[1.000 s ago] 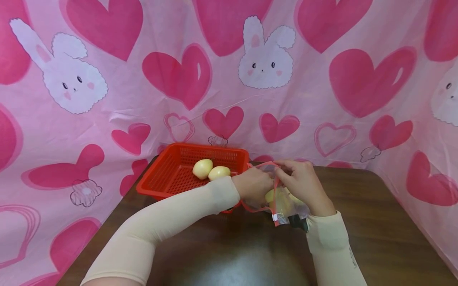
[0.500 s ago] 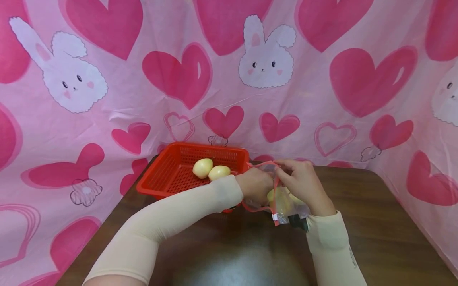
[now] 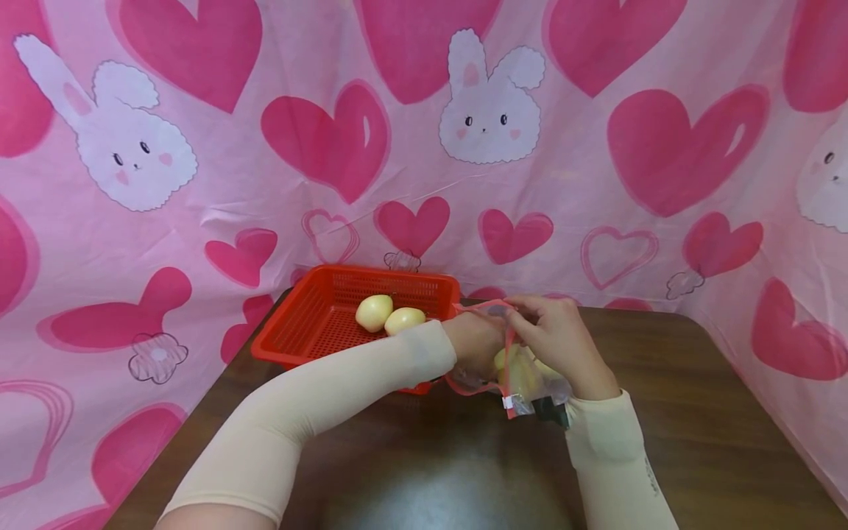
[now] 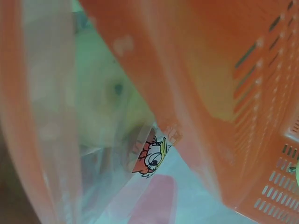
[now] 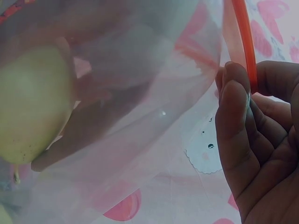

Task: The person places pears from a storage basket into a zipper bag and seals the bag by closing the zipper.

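Bag (image 5: pixel 140 151) could sag if your right hand (image 3: pixel 555 335), fingers (image 5: pixel 233 100) pinching the rim (image 5: pixel 245 42), slips; whether your left hand (image 3: pixel 475 342) inside grasps a pear (image 5: pixel 32 102) is unclear.

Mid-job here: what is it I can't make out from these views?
Left hand, head view: fingertips hidden by the bag.
Fruit in the bag, head view: count unclear; plastic clouds it.
Basket, head view: near right part hidden behind the left sleeve.
Fruit sliver, left wrist view: cut off by the right edge.
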Available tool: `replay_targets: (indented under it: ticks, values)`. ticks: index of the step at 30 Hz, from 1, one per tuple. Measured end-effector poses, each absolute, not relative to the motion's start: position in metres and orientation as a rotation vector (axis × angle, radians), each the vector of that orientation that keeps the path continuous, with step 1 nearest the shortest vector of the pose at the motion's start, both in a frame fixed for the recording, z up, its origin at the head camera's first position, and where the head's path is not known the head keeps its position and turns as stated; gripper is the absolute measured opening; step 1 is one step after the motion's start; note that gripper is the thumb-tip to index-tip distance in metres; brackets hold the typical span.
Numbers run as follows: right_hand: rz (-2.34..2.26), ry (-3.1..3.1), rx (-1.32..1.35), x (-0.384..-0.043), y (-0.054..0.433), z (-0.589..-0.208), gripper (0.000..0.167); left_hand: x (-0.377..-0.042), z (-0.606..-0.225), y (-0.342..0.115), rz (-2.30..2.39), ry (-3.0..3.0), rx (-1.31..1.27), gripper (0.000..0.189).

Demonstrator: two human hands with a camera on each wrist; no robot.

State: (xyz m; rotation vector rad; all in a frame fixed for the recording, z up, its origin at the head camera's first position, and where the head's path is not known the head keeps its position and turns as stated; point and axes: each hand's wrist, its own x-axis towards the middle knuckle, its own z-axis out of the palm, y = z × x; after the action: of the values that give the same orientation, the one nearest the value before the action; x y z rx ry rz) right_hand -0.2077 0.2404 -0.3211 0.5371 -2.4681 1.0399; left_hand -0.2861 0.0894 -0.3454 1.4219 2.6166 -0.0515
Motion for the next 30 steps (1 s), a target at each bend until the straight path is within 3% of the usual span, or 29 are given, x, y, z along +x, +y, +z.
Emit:
replay_targets:
  ticks: [30]
  values:
    - [1.112, -2.541, 0.509, -0.208, 0.238, -0.322, 0.028, -0.294, -0.356, 0.102, -0.444, 2.584, 1.354, 0.036]
